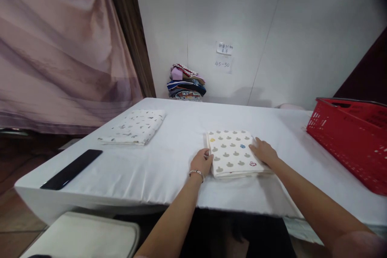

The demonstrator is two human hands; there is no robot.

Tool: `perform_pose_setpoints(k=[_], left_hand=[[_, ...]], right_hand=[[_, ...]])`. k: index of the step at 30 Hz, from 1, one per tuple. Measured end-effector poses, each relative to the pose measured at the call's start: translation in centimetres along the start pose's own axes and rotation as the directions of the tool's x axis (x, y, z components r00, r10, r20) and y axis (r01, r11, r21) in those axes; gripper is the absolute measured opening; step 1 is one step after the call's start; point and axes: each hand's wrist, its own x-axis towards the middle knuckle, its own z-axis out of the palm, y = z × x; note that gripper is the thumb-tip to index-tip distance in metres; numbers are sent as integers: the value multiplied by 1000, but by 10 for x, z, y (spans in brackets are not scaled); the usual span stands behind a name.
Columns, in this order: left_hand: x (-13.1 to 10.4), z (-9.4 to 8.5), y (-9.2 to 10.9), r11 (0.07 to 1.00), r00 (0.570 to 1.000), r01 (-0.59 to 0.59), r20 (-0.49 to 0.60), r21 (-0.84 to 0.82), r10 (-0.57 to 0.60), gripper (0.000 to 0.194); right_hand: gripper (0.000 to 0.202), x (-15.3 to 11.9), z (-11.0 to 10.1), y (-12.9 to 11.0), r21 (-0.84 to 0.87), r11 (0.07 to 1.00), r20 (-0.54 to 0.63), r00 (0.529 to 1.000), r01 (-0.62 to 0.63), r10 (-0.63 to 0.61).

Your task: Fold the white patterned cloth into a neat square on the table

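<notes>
A folded white cloth with grey mushroom-like prints (231, 153) lies flat on the white-covered table (178, 129) in front of me. My left hand (202, 162), with a bracelet at the wrist, touches its left edge with the fingers curled in. On the cloth's right side rests my right hand (263, 151), its fingers spread over the edge. Another folded white cloth with small dark prints (136, 125) lies further left, with neither hand near it.
A black flat object (71, 169) lies at the table's left front. A red plastic basket (350, 141) stands at the right. Folded fabrics (186, 82) are stacked by the back wall. A white padded seat (84, 236) is below the left front edge.
</notes>
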Motion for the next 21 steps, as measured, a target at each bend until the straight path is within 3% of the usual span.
perform_pose_setpoints(k=[2, 5, 8, 11, 14, 21], left_hand=[[0, 0, 0, 1000, 1000, 5, 1, 0, -5, 29], [1, 1, -1, 1000, 1000, 5, 1, 1, -5, 28], [2, 2, -2, 1000, 1000, 7, 2, -5, -7, 29], [2, 2, -2, 1000, 1000, 6, 5, -7, -6, 30], [2, 1, -1, 1000, 1000, 13, 3, -18, -13, 29], [1, -1, 0, 1000, 1000, 5, 1, -11, -5, 26]], right_hand=[[55, 2, -2, -22, -17, 984, -87, 980, 179, -180], [52, 3, 1, -70, 41, 895, -87, 894, 444, -440], [51, 4, 10, -121, 80, 827, 28, 828, 557, -560], [45, 5, 23, -160, 80, 784, 73, 780, 616, -621], [42, 6, 34, -177, 46, 784, 70, 781, 619, -620], [44, 2, 37, -175, 72, 788, 99, 781, 612, -616]])
